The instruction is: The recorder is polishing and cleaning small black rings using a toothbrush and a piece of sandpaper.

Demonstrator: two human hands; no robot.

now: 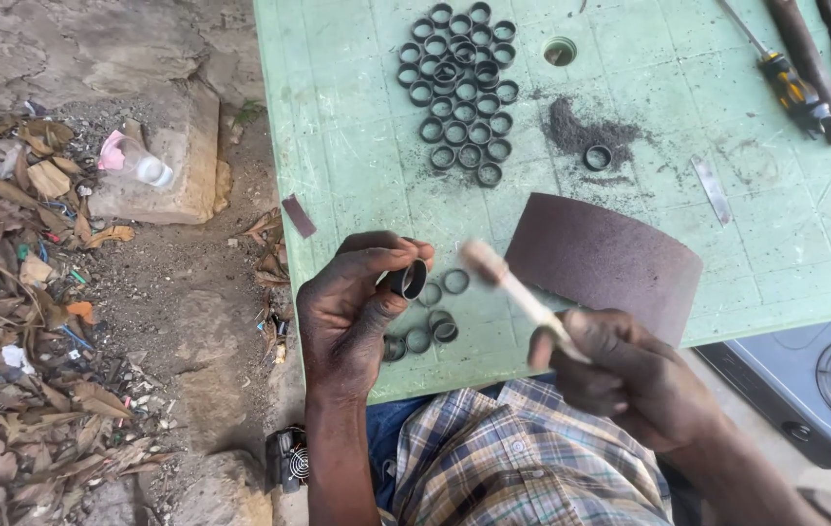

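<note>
A: Left hand (352, 307) — closed on a short dark metal ring (409, 279), pinched between thumb and fingertips, held just above the near edge of the green table (357, 175). Its open mouth faces right and a little toward the person.

B: And the right hand (620, 375)?

A: Gripped around the lower end of a pale stick (518, 290). The stick is blurred. Its long axis runs from the right hand up and to the left, tip pointing at the ring's open mouth.

B: Touching?

A: No — tip just beside the ring, a small gap between them. The ring lies up-left of the right hand, straight along the stick's line. So bore and stick roughly share one axis; I'd judge that line-up is what matters here.

B: Which hand is nearer the loose pieces?

A: The left. A few loose rings (432, 326) lie on the table just below and right of it, between the two hands. The big cluster of rings (459, 88) sits well apart, at the far side.

B: Anything else close by?

A: A curved brown abrasive sheet (601, 263) on the table, just beyond the right hand. One single ring (598, 157) in a patch of dark filings (581, 131) farther up. A screwdriver (781, 73) at the far right corner, out of easy reach.
</note>
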